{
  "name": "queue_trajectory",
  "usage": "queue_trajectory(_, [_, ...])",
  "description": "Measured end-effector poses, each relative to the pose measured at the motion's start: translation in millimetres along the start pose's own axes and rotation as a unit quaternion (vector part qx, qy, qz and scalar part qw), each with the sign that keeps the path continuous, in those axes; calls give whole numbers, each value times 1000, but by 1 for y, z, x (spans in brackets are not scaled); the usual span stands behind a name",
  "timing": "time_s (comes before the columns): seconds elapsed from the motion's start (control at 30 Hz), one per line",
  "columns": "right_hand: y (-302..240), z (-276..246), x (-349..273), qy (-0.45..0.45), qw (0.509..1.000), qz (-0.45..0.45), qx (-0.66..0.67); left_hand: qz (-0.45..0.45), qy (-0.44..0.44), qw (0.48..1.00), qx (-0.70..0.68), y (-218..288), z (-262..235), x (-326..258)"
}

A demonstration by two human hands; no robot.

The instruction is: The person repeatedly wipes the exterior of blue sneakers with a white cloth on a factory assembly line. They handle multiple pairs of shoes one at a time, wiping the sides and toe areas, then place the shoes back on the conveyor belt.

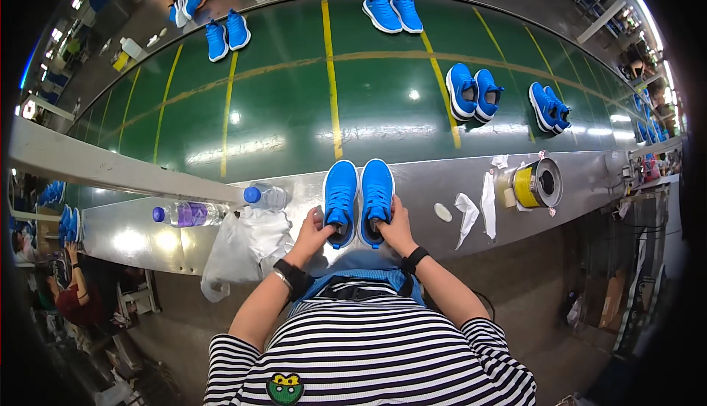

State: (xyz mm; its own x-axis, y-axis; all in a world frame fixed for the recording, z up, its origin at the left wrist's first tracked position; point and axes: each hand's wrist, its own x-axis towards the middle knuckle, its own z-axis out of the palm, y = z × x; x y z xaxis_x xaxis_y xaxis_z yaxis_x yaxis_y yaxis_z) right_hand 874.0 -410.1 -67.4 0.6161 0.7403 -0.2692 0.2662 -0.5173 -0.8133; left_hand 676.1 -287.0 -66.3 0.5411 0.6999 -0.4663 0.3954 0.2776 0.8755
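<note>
Two blue sneakers with white soles stand side by side in front of me on the metal ledge (412, 185), toes pointing away. My left hand (314, 233) grips the heel end of the left sneaker (340, 192), with the thumb at its opening. On the right sneaker (377, 191), my right hand (398, 228) holds the heel end the same way, thumb at the collar. Both hands are closed on the shoes; some fingertips are hidden behind the heels. The shoes' toes reach the near edge of the green conveyor belt (280, 126).
More blue sneaker pairs sit on the belt, including one pair (471, 93) at the right. Water bottles (193, 214) and a white plastic bag (247, 248) lie left. A tape-wrapped can (536, 185) and white scraps (487, 207) lie right. A white beam (118, 159) crosses the left side.
</note>
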Motion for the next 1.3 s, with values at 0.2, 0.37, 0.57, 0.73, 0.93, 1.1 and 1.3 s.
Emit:
queue_trajectory(0.2, [-2,-9,-15,-60,970,3,234,119,-25,979,161,-2,10,9])
queue_trajectory(0.37, [-13,-18,-35,-20,975,-43,218,226,3,955,194,40,11,-16])
queue_trajectory(0.57, [-17,-25,-31,-34,966,-82,242,245,31,949,195,52,10,-21])
queue_trajectory(0.73, [-23,-31,-23,-52,968,-105,223,214,45,963,156,38,9,-18])
queue_trajectory(0.93, [-14,-38,-12,-58,975,-127,174,211,57,959,182,31,5,-14])
queue_trajectory(1.1, [-18,-40,-6,-52,978,-154,129,215,79,959,169,35,3,-17])
queue_trajectory(1.3, [-11,-38,-5,-44,980,-170,96,247,96,944,195,30,-5,-17])
